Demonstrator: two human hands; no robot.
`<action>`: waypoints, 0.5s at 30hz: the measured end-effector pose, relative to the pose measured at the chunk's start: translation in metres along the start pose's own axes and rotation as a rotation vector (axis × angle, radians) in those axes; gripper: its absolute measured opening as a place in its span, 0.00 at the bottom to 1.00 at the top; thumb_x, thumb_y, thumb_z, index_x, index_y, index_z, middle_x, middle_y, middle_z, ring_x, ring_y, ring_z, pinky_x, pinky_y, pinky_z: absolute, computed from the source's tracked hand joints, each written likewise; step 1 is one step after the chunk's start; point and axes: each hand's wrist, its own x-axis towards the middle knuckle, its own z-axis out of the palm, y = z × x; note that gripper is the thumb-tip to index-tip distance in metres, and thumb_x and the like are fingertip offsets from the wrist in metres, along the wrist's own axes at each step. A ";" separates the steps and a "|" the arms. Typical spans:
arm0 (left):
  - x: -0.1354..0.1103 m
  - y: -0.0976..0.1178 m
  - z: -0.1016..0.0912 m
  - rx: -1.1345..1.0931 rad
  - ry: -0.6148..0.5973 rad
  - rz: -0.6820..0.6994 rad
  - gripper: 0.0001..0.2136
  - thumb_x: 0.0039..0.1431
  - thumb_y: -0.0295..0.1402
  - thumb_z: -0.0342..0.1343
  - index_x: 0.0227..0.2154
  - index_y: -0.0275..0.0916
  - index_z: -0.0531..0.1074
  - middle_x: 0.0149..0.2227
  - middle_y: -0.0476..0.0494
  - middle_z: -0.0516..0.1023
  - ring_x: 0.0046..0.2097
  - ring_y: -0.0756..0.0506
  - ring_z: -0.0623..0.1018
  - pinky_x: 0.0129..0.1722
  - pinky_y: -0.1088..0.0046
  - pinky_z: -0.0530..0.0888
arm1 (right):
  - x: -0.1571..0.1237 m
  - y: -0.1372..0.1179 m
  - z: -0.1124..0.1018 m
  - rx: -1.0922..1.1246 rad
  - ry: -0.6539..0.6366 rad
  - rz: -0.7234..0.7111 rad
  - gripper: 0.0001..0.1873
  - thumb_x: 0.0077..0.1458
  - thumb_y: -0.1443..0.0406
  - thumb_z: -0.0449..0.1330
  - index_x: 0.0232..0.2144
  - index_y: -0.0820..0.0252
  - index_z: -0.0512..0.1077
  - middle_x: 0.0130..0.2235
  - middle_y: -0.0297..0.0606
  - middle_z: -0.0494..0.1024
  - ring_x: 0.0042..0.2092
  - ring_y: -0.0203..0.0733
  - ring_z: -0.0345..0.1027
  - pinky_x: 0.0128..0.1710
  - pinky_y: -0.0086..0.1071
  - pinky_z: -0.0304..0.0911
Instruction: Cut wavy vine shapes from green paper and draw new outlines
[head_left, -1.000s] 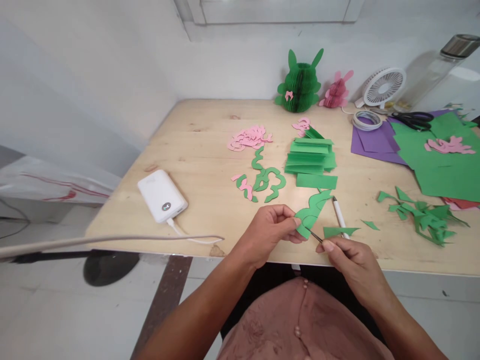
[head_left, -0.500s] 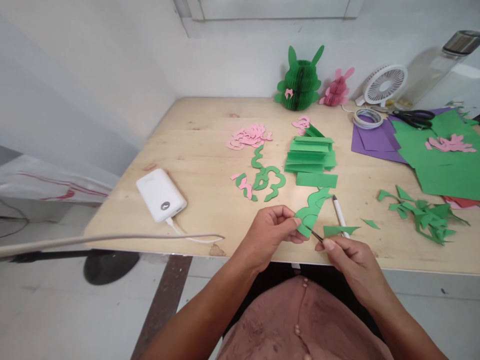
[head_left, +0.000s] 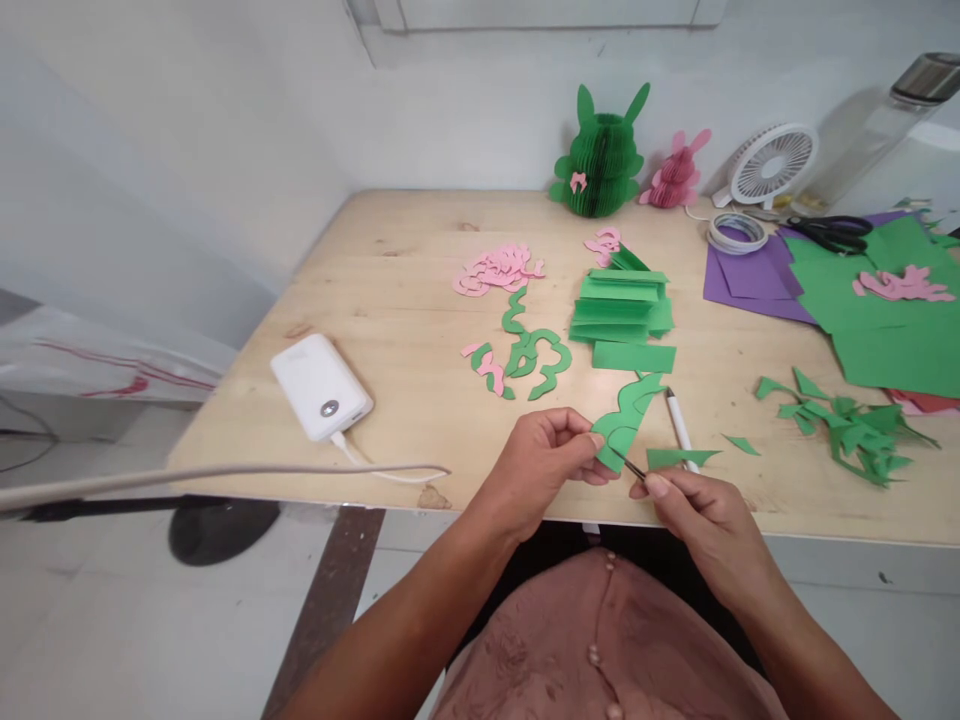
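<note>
Top (head_left: 547,650): dusty pink, patterned left of your button row (head_left: 595,655)
Button row: round, pale
Lower clothing (head_left: 538,556): black, flanking your button row
Hands: your left hand (head_left: 544,465) and right hand (head_left: 694,515), bare

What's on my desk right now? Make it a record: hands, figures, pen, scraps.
Left hand: pinching a scalloped green paper piece
Right hand: holding a thin dark tool, tip at the paper
Figures: green paper rabbit, smaller pink rabbit
Pen: white pen, right of the paper piece
Scraps: green offcuts, mostly piled at right
</note>
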 end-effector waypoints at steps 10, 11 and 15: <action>0.001 -0.002 0.000 -0.020 0.008 -0.001 0.10 0.47 0.33 0.63 0.23 0.36 0.67 0.20 0.48 0.76 0.24 0.50 0.77 0.31 0.74 0.74 | 0.001 0.001 0.001 -0.041 0.025 -0.029 0.22 0.53 0.50 0.55 0.22 0.58 0.78 0.20 0.34 0.70 0.25 0.38 0.61 0.25 0.30 0.57; 0.002 -0.002 0.000 -0.022 0.008 -0.001 0.10 0.47 0.33 0.63 0.23 0.36 0.67 0.20 0.47 0.77 0.24 0.50 0.77 0.31 0.73 0.74 | 0.001 0.001 0.001 -0.044 0.025 -0.030 0.22 0.53 0.50 0.55 0.22 0.59 0.78 0.20 0.34 0.70 0.25 0.38 0.61 0.25 0.30 0.57; 0.001 -0.003 0.000 -0.026 0.011 0.007 0.10 0.47 0.34 0.63 0.23 0.36 0.67 0.21 0.47 0.77 0.25 0.49 0.78 0.32 0.72 0.74 | 0.002 0.000 0.001 -0.048 0.027 -0.033 0.22 0.53 0.50 0.55 0.22 0.59 0.78 0.20 0.33 0.70 0.24 0.39 0.61 0.26 0.30 0.58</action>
